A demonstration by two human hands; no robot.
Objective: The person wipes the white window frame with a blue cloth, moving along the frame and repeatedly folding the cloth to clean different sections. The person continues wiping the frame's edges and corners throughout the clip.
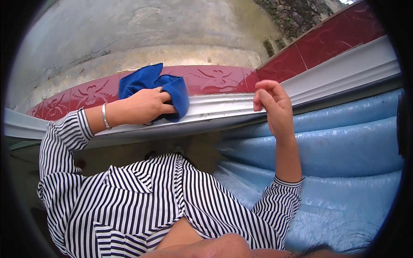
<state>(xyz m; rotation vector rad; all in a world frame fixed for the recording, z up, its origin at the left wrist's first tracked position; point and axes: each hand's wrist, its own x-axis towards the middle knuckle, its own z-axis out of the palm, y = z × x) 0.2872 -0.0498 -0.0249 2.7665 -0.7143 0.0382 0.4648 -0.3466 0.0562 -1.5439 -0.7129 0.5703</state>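
My left hand, with a silver bangle at the wrist, is closed on a blue cloth. The cloth lies bunched over the white window frame, and part of it spreads onto the red tiled sill. Some of my left fingertips are hidden in its folds. To the right, my right hand is raised by the frame near its corner. Its fingers curl loosely, and I see nothing in them.
A light blue shiny curtain hangs in folds at the right, beside my right forearm. Red embossed tiles run along the right side of the sill. Past it lies concrete ground, with a stone bank at the far right.
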